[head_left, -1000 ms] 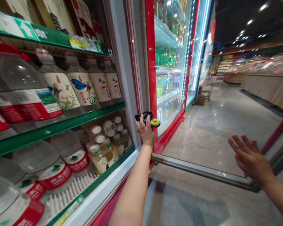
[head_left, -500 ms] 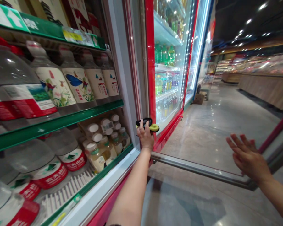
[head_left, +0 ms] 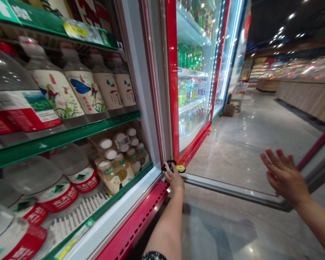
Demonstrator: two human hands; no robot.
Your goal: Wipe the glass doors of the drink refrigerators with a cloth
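Observation:
My left hand point(head_left: 174, 177) is closed on a small black and yellow pad point(head_left: 181, 168), possibly a cleaning pad; its exact kind is unclear. Hand and pad are low at the hinge-side corner of the fridge frame point(head_left: 148, 177), near where the bottom rail point(head_left: 227, 187) of the open glass door begins. My right hand point(head_left: 288, 178) is raised with fingers stretched apart, close to the door's outer upright edge point(head_left: 321, 169). It looks laid flat against the door's glass, though contact is hard to confirm. Nothing is in it.
Left of my arm, shelves hold large water bottles point(head_left: 56, 191), bottles with illustrated labels point(head_left: 83, 90) and small white-capped bottles point(head_left: 119, 162). Ahead stands a second, red-framed fridge point(head_left: 172, 90). Cardboard boxes point(head_left: 229, 109) sit on the floor; a wood-sided counter point(head_left: 303, 97) is farther right.
My left hand has moved down along the frame, with the pad, to the bottom corner. My right hand stays in nearly the same place by the door, fingers still spread.

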